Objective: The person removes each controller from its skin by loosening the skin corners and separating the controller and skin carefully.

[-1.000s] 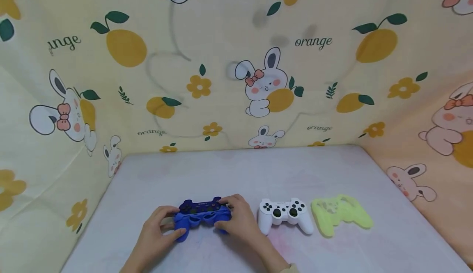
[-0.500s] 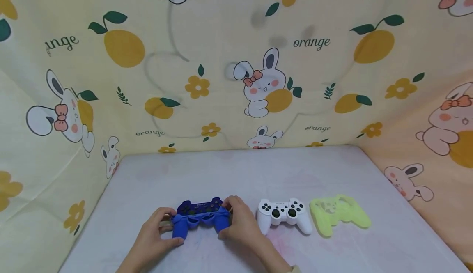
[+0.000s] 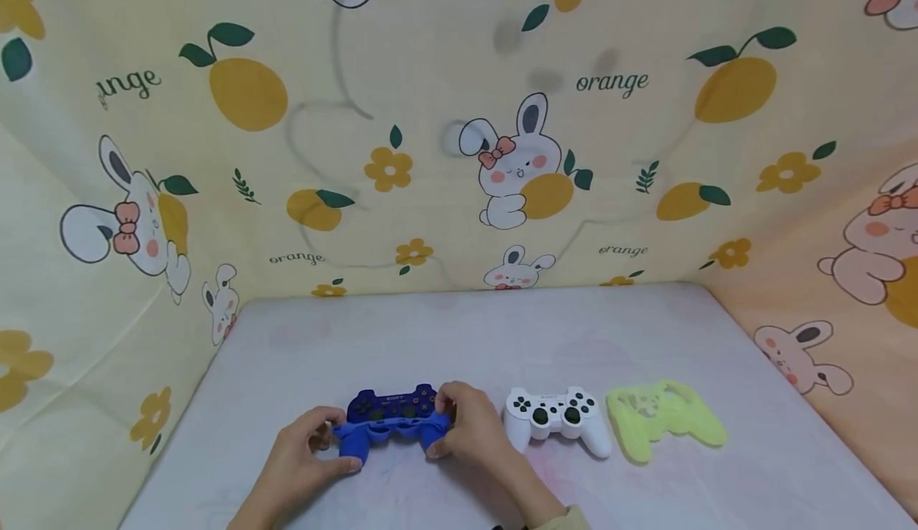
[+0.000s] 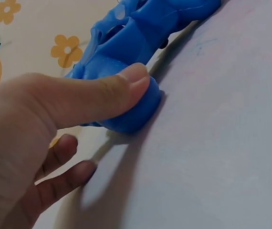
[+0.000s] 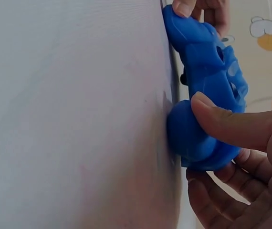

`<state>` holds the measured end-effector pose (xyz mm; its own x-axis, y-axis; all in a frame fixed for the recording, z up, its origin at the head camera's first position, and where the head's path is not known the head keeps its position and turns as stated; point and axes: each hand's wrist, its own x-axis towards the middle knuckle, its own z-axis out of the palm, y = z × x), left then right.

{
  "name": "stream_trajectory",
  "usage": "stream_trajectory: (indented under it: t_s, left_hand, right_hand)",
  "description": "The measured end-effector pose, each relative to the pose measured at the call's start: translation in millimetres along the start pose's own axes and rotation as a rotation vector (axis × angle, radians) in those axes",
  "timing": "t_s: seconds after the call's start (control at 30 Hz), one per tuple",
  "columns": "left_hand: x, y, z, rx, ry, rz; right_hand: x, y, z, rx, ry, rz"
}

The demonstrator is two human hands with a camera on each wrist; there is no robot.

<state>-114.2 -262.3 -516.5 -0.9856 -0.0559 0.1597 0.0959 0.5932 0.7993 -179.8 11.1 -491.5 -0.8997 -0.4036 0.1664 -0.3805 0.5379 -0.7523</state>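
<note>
At lower centre of the head view, the left hand (image 3: 301,454) and right hand (image 3: 469,430) gripped the blue controller (image 3: 393,407) on the table (image 3: 459,331), fingers curled round each grip. Its soft blue cover (image 3: 390,433) looked stretchy and light, best held at the grips.

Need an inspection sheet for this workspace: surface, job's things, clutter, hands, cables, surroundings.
Surface: pale lilac tabletop, faint pink stains.
Job's things: dark blue game controller with a blue silicone cover partly on it, over the grips.
Clutter: white game controller beside a yellow-green silicone cover, apart, both right of the hands.
Hands: left hand grips the cover's left grip, thumb on top; right hand grips the right grip.
Cables: nothing seen.
Surroundings: yellow cloth backdrop with rabbit and orange print on three sides.
</note>
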Motion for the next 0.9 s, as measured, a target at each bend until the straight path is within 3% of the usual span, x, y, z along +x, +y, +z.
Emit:
stream_trajectory:
  t_s: [0.27, 0.43, 0.57, 0.73, 0.9]
  left_hand:
    - [-2.1, -3.1, 1.4, 0.019, 0.028, 0.066]
    - [-2.3, -4.6, 2.9, -0.014, 0.016, 0.051]
    - [-0.6, -4.3, 2.5, 0.026, -0.032, 0.021]
    - [-0.2, -2.0, 2.6, 0.077, -0.111, 0.042]
    - [-1.7, -3.0, 4.3, 0.116, -0.031, 0.106]
  right_hand:
    - [-1.7, 1.4, 1.5, 0.028, 0.017, 0.039]
    - [-5.3, 0.7, 4.9, 0.059, 0.045, 0.045]
    - [-9.5, -1.3, 7.4, 0.070, 0.060, 0.047]
    - [-15.2, -5.9, 8.8, -0.021, 0.037, 0.063]
    - [-18.1, -7.2, 11.0, -0.087, 0.026, 0.045]
